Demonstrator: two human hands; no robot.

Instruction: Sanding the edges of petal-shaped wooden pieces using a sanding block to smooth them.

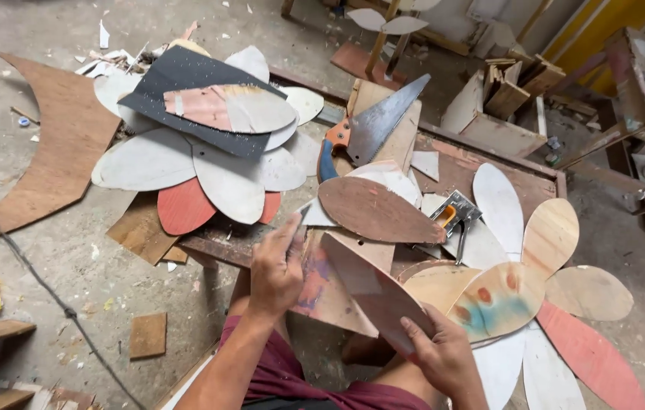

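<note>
Seen from above, seated at a low reddish wooden bench [489,163] strewn with cut plywood.

Left hand [275,267]: closed around a small pale pointed tool [301,212], too little of it showing to tell what kind, tip angled up and away from the wrist. Resting against the upper edge of a pointed, leaf-shaped plywood piece with a brownish-pink face [372,292].

Right hand [444,353]: fingers wrapped over the near, lower edge of that same leaf-shaped piece, gripping it and tilting it across the lap, between the two hands.

Just beyond the left hand: a dark brown oval plywood petal [379,212] lying flat. Further out past it: a handsaw with an orange and blue handle [368,129]. Beside the brown petal, toward the right hand's side: a small metal tool with an orange grip [455,214].

Judging progress: much cutting already done. Out to the left of the left hand, a heap of white, red and pink petal shapes [201,163] under a black board [186,80]; right of the right hand, a fan of tan, white and red petals [550,304], one with blue and red paint stains [493,304]. Held piece apparently under trimming or marking at its edge; nothing yet visibly joined, so finishing and any assembly seem left.
</note>
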